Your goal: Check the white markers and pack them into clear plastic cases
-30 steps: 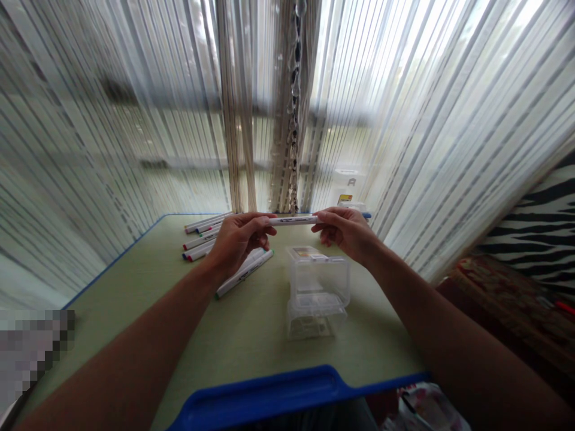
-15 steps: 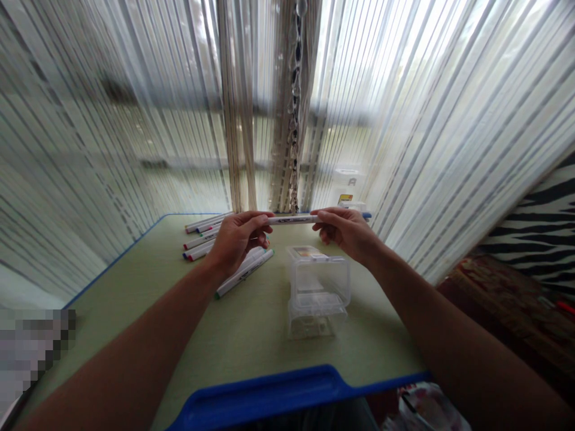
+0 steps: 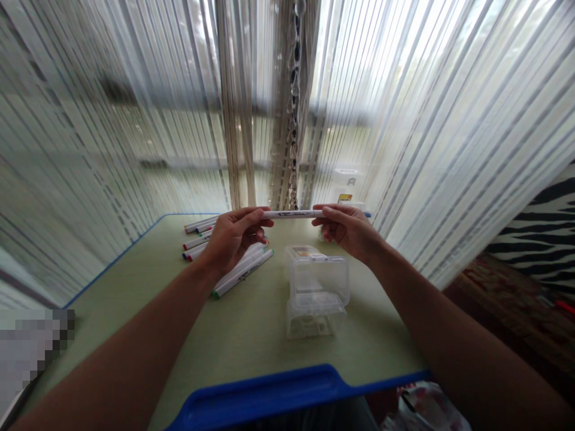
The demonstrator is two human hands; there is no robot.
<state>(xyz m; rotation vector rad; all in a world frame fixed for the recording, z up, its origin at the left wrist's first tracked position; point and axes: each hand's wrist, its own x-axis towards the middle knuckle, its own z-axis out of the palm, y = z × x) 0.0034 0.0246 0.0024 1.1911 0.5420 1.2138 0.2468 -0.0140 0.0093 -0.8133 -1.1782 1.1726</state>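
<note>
A white marker pen [image 3: 294, 214] is held level above the desk, one end in each hand. My left hand [image 3: 238, 236] pinches its left end between thumb and fingers. On its right end, my right hand [image 3: 345, 230] has a similar pinch; both tips are covered by fingers. Below and behind my left hand lie several white markers with coloured ends, among them a green-ended marker [image 3: 244, 274]. A clear plastic case [image 3: 320, 281] with its lid open toward me rests on the desk, below and left of my right hand.
The pale green desk [image 3: 251, 335] has a blue edge and a blue front tray [image 3: 265, 389]. Behind my right hand stands another clear case with a yellow label [image 3: 345, 198]. String curtains [image 3: 179, 120] hang along the far side. A plastic bag [image 3: 429, 407] is below the front edge.
Both hands have risen slightly with the marker, and its held span has shifted a little. The case and the loose markers stay in place.
</note>
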